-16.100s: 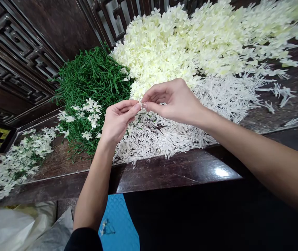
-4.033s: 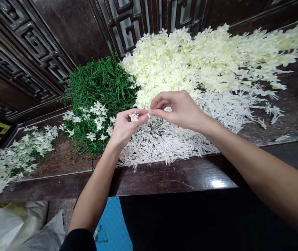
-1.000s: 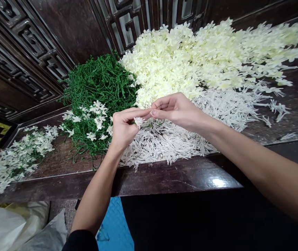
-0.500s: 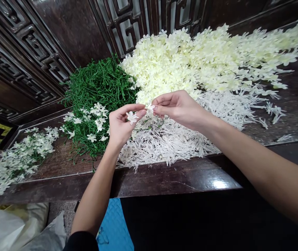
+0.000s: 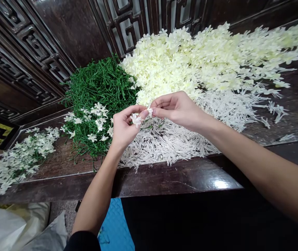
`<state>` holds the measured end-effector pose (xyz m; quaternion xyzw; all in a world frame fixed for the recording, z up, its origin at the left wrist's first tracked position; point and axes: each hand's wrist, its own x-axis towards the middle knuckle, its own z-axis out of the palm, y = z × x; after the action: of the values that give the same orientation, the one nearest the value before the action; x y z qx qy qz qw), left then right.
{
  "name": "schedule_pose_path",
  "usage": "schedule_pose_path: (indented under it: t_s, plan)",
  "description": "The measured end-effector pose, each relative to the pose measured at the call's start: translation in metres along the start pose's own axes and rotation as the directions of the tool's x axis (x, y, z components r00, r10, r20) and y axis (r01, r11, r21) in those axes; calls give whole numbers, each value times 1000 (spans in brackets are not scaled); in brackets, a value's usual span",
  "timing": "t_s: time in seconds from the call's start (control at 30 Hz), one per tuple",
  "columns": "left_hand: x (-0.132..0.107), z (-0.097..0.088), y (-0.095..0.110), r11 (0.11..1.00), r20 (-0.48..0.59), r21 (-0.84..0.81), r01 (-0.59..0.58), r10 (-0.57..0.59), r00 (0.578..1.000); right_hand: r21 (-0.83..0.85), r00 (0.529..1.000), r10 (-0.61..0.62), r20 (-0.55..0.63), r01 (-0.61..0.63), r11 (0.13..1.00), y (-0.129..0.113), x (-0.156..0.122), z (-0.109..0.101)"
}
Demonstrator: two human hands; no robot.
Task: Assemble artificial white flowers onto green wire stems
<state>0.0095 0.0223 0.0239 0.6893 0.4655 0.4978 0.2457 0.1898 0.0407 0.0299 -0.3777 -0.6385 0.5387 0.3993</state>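
Observation:
My left hand point(image 5: 125, 128) is closed on a green artificial flower stem point(image 5: 149, 126), with a white blossom point(image 5: 136, 120) showing by the thumb. My right hand point(image 5: 181, 108) pinches a second small white flower point(image 5: 150, 112), its fingertips meeting those of my left hand. Both hands are above a heap of thin white plastic stamens point(image 5: 170, 144). Behind them lies a big pile of cream-white petal blossoms point(image 5: 175, 66). To the left is a tangle of green plastic stems point(image 5: 99, 83), with several white-flowered sprigs point(image 5: 100, 122) resting on its front.
A bunch of flowered sprigs point(image 5: 23, 157) lies at the left end of the dark wooden bench point(image 5: 68, 186). Carved lattice panels point(image 5: 124, 26) stand along the back. Below are pale sacks point(image 5: 2, 226) and a blue textured surface point(image 5: 116, 225).
My left hand has shifted slightly right, and the blossom by its thumb has moved right and a little down. My right hand keeps its pinch at nearly the same spot.

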Motion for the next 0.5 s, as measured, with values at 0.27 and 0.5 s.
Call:
schedule_pose_path:
  t_s: [0.27, 0.5]
  plan:
    - [1, 0, -4, 998, 2, -43, 40, -40, 999, 51, 999, -41, -7, 41, 998, 3, 0, 3]
    - [0, 1, -5, 994, 4, -70, 78, -78, 997, -3, 1000, -16, -19, 16, 1000, 0, -1, 3]
